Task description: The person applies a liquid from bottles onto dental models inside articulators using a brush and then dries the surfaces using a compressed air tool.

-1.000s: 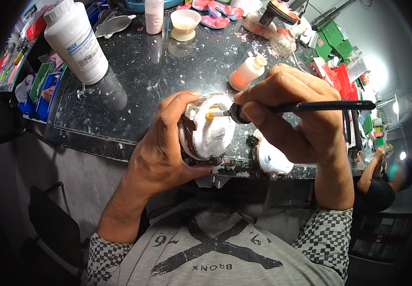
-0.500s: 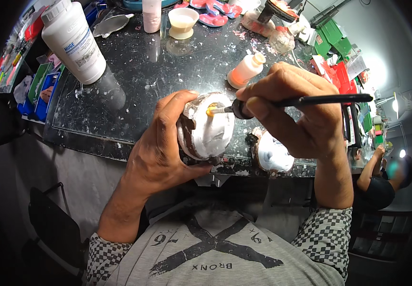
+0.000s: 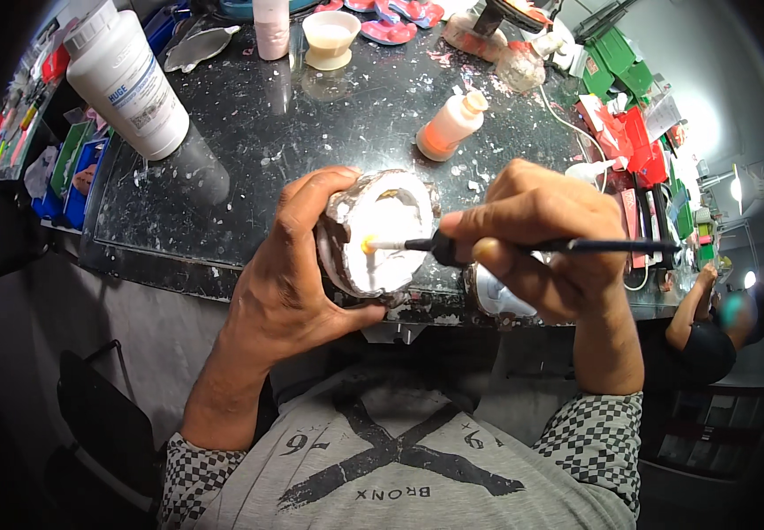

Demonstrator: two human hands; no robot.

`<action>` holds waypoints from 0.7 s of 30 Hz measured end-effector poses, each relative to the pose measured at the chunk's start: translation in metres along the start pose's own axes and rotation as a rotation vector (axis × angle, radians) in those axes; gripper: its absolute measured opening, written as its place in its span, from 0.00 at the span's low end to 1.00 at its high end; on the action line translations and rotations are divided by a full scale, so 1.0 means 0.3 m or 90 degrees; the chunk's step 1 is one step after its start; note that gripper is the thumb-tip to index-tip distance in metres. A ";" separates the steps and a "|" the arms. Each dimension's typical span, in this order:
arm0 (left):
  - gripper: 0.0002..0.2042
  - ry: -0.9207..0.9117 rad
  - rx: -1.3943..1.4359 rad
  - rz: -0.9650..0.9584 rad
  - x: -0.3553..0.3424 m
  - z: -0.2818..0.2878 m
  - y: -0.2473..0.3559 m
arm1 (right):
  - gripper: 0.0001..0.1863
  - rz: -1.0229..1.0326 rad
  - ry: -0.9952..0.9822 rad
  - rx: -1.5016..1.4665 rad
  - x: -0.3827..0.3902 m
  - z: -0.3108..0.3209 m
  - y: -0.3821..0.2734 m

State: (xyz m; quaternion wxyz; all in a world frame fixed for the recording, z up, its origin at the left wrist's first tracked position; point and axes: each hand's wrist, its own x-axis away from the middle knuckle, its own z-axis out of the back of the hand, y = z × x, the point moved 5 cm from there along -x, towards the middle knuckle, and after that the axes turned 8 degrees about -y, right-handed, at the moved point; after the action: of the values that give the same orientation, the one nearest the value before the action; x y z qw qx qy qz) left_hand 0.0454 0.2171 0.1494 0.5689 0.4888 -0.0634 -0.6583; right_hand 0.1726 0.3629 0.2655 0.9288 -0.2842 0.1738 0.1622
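Note:
My left hand is wrapped round a white plaster mold with a rough brown rim, tilted up above the near edge of the bench. A thin brush with a black handle is pinched in my right hand. Its yellowish tip touches the white inner face of the mold, left of the middle. Under my right hand, at the bench edge, lies a second white mold, partly hidden. Beyond the hands stands a small bottle holding orange-pink liquid.
The black bench is speckled white. At the far left stands a big white bottle. Along the back are a pinkish bottle, a cup and red-and-blue impressions. Red bins line the right; another person sits beyond.
The brush tip has moved down and left across the mold's inner face. My right hand has shifted slightly lower, and the mold is turned a little in my left hand.

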 end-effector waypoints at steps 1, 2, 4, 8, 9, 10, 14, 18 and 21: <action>0.60 -0.002 -0.008 -0.010 -0.004 -0.002 0.005 | 0.06 -0.009 -0.017 -0.043 0.006 0.011 -0.001; 0.60 -0.004 -0.008 -0.010 -0.010 -0.002 0.009 | 0.06 -0.018 -0.033 -0.086 0.010 0.016 -0.001; 0.59 -0.010 -0.003 -0.006 -0.022 -0.001 0.017 | 0.06 -0.028 0.020 -0.054 0.023 0.019 0.004; 0.59 0.003 0.009 -0.004 -0.030 -0.009 0.023 | 0.06 -0.033 0.036 -0.086 0.048 0.027 0.027; 0.58 0.005 -0.001 -0.010 -0.035 -0.012 0.027 | 0.06 -0.040 0.069 -0.094 0.056 0.040 0.029; 0.58 0.006 -0.010 -0.018 -0.040 -0.015 0.027 | 0.06 -0.057 0.092 -0.087 0.065 0.050 0.030; 0.56 0.003 -0.014 -0.014 -0.048 -0.018 0.034 | 0.06 -0.066 0.118 -0.087 0.115 0.047 0.050; 0.54 -0.015 -0.001 -0.015 -0.050 -0.018 0.035 | 0.06 -0.049 0.147 -0.092 0.146 0.061 0.051; 0.54 -0.011 0.007 -0.008 -0.054 -0.021 0.031 | 0.06 -0.075 0.140 -0.116 0.156 0.051 0.052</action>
State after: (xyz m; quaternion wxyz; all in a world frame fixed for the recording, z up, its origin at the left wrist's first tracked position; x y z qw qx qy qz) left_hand 0.0542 0.2301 0.1614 0.5616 0.4866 -0.0688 -0.6656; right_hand 0.2114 0.3935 0.2506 0.8825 -0.3929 0.2423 0.0901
